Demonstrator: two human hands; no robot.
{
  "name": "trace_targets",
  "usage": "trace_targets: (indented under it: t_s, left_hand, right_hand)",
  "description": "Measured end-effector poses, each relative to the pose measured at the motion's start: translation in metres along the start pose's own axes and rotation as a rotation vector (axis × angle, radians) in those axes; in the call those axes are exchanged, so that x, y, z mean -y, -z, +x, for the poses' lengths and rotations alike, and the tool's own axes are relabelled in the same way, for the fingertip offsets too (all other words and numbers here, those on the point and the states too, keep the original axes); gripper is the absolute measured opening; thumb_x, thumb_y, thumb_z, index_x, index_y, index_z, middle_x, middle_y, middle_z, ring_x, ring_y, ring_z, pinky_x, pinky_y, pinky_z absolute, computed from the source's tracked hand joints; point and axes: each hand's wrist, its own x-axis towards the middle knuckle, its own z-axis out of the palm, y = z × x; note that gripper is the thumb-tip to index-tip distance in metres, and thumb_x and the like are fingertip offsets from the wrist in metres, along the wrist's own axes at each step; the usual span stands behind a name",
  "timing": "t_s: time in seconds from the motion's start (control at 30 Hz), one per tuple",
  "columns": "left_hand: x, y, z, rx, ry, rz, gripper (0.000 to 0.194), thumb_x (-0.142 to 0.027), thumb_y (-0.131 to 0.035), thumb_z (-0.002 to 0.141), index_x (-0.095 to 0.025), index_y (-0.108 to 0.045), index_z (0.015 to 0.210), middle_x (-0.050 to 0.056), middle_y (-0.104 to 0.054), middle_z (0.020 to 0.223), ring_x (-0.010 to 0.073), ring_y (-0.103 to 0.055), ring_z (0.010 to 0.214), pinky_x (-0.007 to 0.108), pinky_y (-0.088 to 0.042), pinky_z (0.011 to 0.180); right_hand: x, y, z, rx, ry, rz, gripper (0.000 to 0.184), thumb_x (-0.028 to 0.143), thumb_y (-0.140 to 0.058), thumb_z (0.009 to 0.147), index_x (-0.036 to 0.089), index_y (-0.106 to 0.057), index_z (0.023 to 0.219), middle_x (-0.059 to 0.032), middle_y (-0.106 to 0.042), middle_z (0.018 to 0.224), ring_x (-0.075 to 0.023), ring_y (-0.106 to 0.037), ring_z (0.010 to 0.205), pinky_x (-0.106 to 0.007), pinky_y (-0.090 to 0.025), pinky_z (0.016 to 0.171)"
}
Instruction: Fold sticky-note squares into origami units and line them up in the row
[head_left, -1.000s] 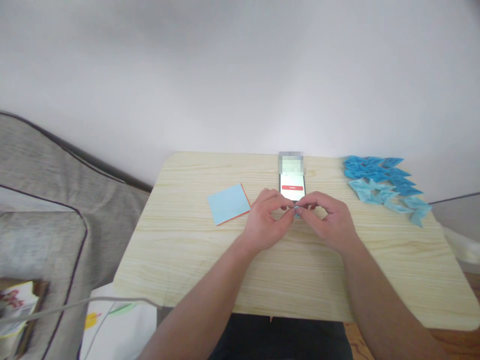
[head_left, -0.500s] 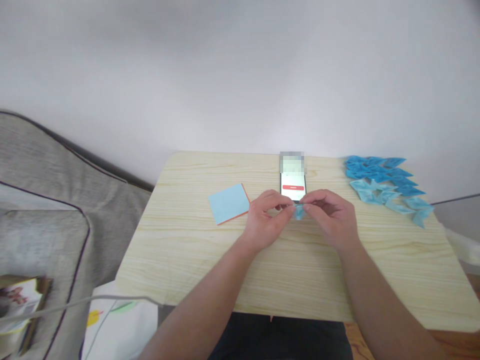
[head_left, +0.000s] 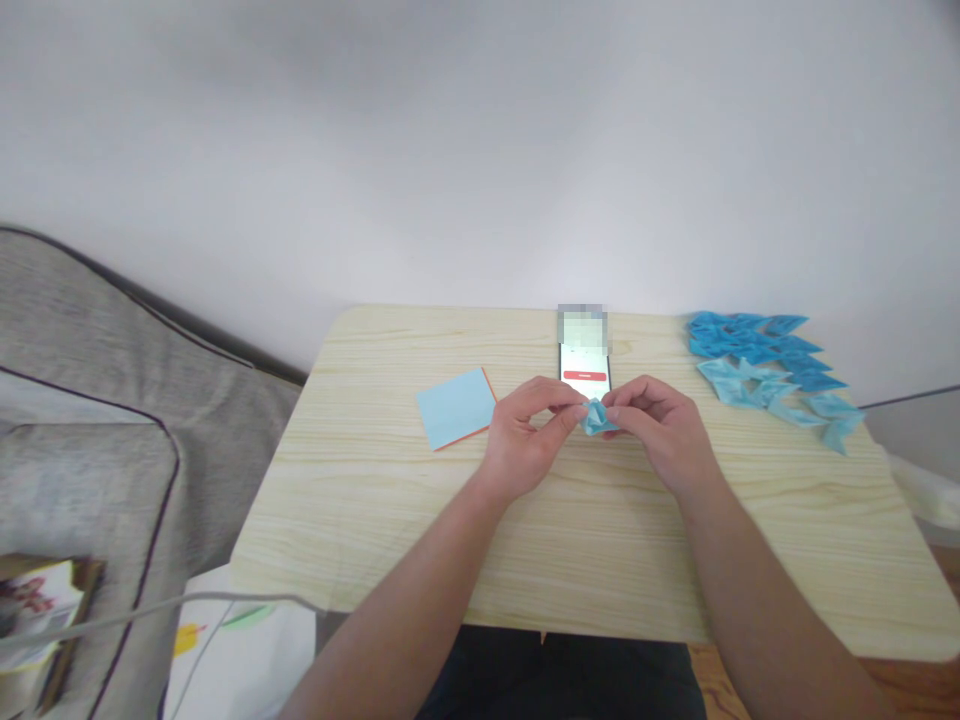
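A small light-blue folded paper piece is pinched between both my hands over the middle of the table. My left hand grips its left side with thumb and fingers. On its right side, my right hand pinches it the same way, the fingertips partly covering the paper. Just behind the hands lies a phone with a lit screen and a red bar. Left of my left hand is a stack of square paper sheets, light blue on top with an orange-red edge.
Several folded paper pieces, darker blue and light blue, lie in rows at the table's back right. A white wall rises behind. Left of the table stands a grey sofa; a cable runs across the lower left.
The folded paper, mostly hidden by fingers earlier, now shows more of its folded surface and looks opened out. My fingers have shifted slightly on it; the phone and sheet stack stay put.
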Motion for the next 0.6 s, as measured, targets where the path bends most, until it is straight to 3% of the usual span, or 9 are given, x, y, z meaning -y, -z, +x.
trace_targets:
  t_s: [0.17,0.37,0.6]
  left_hand:
    - [0.0022,-0.0002,0.0002,0.003,0.023,-0.045,0.009,-0.027,-0.075,0.088,-0.024,-0.079,0.095,0.006,-0.074,0.095,0.0198,-0.066,0.091,0.037,-0.052,0.086]
    - [0.003,-0.0009,0.0003,0.024,0.011,-0.071,0.008,-0.025,-0.075,0.087,-0.022,-0.078,0.095,0.006,-0.073,0.096,0.0185,-0.065,0.092,0.035,-0.053,0.086]
    - [0.0045,-0.0039,-0.0021,0.052,0.098,-0.145,0.013,-0.029,-0.075,0.088,-0.02,-0.076,0.097,0.007,-0.068,0.099,0.0175,-0.064,0.095,0.028,-0.056,0.077]
  right_hand:
    - [-0.0031,0.0037,0.0024,0.098,-0.106,0.132,0.022,0.032,-0.08,0.08,0.024,-0.071,0.098,-0.0023,-0.072,0.088,-0.0191,-0.069,0.077,-0.035,-0.063,0.064]
    - [-0.0024,0.0022,0.0013,0.128,-0.107,0.121,0.024,0.028,-0.082,0.079,0.023,-0.073,0.101,-0.0028,-0.075,0.088,-0.0175,-0.07,0.078,-0.031,-0.063,0.065]
    - [0.0015,-0.0026,0.0002,0.146,-0.126,0.049,0.023,0.031,-0.082,0.078,0.023,-0.076,0.099,-0.0026,-0.075,0.088,-0.0164,-0.068,0.078,-0.029,-0.062,0.064]
